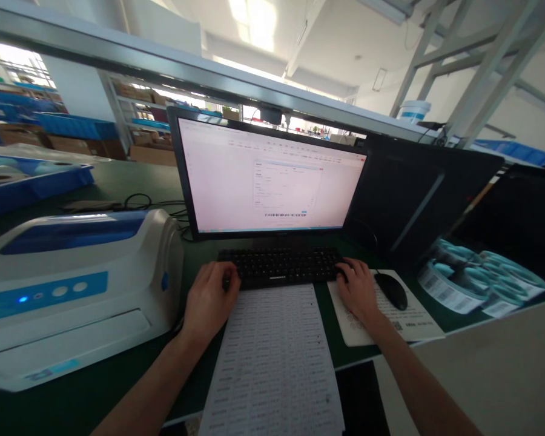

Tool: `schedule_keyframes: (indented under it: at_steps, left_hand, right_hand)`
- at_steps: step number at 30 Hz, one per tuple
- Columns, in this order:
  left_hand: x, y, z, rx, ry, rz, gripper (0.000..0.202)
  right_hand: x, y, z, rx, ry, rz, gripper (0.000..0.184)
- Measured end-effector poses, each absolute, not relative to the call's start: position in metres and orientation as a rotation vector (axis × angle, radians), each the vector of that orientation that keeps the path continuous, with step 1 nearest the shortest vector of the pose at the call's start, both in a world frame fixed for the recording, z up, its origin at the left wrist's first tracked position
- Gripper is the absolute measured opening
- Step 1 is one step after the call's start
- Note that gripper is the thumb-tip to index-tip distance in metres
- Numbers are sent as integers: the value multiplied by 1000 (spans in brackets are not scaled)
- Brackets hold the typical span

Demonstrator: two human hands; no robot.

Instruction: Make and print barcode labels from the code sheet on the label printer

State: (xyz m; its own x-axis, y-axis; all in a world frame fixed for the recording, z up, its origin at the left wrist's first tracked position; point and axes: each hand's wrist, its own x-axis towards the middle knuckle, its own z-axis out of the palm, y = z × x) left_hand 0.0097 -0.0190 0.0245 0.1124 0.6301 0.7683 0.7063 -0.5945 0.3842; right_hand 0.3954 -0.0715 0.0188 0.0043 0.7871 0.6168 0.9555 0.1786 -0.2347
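Observation:
A black keyboard (281,265) lies in front of the monitor, with one of my hands at each end of it. My left hand (211,297) is closed around its left end, fingers curled at the top corner and thumb by the front edge. At the opposite end, my right hand (358,289) has bent fingers closed on the keyboard's edge, while its palm is over a pale mouse pad (352,332). A black mouse (392,290) rests on the pad, just right of that hand. Below the keyboard, a long printed sheet (275,357) hangs towards the desk's front edge.
The lit monitor (272,181) shows a window and a barcode. A white label printer (82,290) stands at left, with a blue tray (36,191) of rolls behind it. At right are several label rolls (463,290) and a dark computer case (409,194). A metal shelf beam (209,75) crosses above.

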Motion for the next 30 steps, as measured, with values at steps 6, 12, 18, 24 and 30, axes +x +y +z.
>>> schedule_keyframes:
  at_steps: [6, 12, 18, 24, 30]
  left_hand:
    - [6, -20, 24, -2288, -1387, -1512, 7]
    - [9, -21, 25, -2285, -1399, -1514, 8]
    - [10, -23, 28, -2302, -1395, -1527, 11]
    - [9, -23, 29, -2296, -1398, -1516, 12]
    - [10, -23, 28, -2290, -1397, -1519, 12]
  right_hand:
    - [409, -80, 31, -1663, -1576, -431, 34]
    - [479, -110, 29, -1795, -1500, -557, 39]
    - [528, -121, -6, -2072, -1642, -446, 58]
    - [530, -118, -16, -2132, -1694, -508, 52]
    - [530, -121, -14, -2231, -1649, -473, 52]
